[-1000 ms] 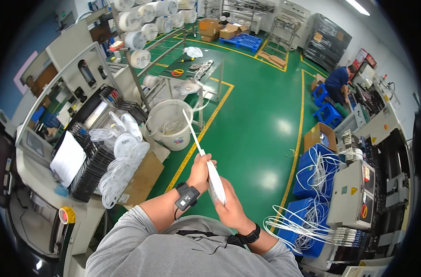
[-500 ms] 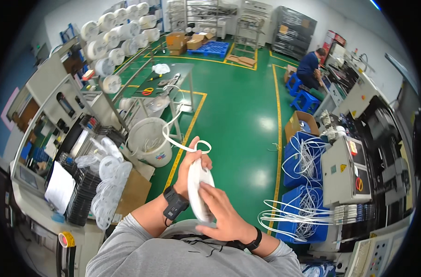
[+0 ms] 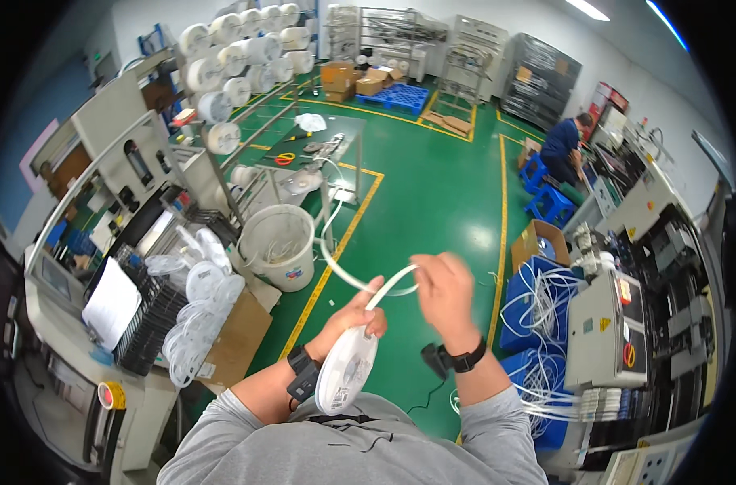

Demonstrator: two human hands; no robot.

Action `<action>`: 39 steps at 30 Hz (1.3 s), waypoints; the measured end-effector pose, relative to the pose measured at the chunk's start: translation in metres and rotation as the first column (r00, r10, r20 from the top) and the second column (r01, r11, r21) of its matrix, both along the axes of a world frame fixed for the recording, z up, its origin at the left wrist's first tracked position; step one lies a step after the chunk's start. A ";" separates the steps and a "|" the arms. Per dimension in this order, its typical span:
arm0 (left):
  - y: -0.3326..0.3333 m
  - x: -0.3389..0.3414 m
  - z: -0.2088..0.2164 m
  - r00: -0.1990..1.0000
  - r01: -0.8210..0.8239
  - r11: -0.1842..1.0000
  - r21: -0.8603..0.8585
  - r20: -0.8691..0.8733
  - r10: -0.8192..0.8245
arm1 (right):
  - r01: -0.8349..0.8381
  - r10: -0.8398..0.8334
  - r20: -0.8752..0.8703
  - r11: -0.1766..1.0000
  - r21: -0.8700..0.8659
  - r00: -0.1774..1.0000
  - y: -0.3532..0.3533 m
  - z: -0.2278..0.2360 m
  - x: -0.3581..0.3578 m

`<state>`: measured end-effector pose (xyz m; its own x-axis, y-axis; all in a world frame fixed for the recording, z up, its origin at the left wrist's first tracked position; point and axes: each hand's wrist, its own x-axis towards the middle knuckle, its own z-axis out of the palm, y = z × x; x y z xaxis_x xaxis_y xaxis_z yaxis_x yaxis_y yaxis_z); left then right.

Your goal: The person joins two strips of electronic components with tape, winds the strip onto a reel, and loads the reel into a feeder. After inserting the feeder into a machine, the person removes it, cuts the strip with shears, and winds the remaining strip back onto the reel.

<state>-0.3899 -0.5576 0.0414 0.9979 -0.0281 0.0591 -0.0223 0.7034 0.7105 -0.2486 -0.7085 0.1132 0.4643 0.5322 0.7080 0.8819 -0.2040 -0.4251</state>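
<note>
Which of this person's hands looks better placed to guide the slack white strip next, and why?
Probably the right hand: it is at a bend in the white strip, with nothing else visibly in it, while the left hand is occupied holding the white reel.

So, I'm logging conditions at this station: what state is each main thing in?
Left hand: closed on the white reel
White reel: tilted
Right hand: pinching the white strip, slightly blurred
White strip: loose, curving in a loop
Bucket: upright, open-topped
Blue bins: open, holding tangled white strands
Cardboard box at right: open
</note>
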 end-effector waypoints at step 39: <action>-0.015 0.063 0.009 0.664 -0.742 0.466 0.481 0.436 0.607 | -0.314 0.237 -0.499 0.946 -0.075 0.833 -0.035 -0.035 -0.074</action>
